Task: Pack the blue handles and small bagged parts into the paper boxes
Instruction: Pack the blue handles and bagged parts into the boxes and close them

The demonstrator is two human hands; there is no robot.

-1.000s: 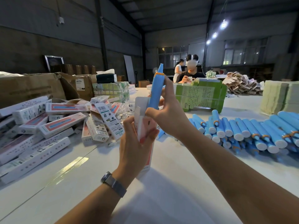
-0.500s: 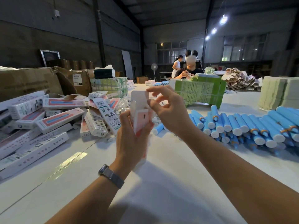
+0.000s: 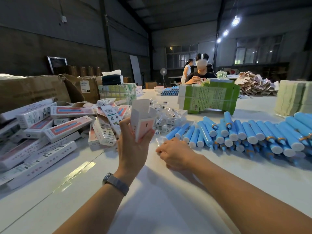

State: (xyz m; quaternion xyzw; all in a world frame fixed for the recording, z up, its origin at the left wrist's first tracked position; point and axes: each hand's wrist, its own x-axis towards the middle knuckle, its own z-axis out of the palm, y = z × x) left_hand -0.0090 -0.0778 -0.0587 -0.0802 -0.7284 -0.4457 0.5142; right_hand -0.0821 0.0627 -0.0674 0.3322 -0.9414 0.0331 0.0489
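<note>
The blue handle that stood above the pink-and-white paper box [image 3: 143,123] a second ago is gone from sight (inside it, we judge). Our left hand [image 3: 133,144] grips that open-topped box upright; our right hand [image 3: 173,153] has dropped to the white tabletop [image 3: 168,208], fingers curled near clear small bagged parts [image 3: 159,141], grasp uncertain.
</note>
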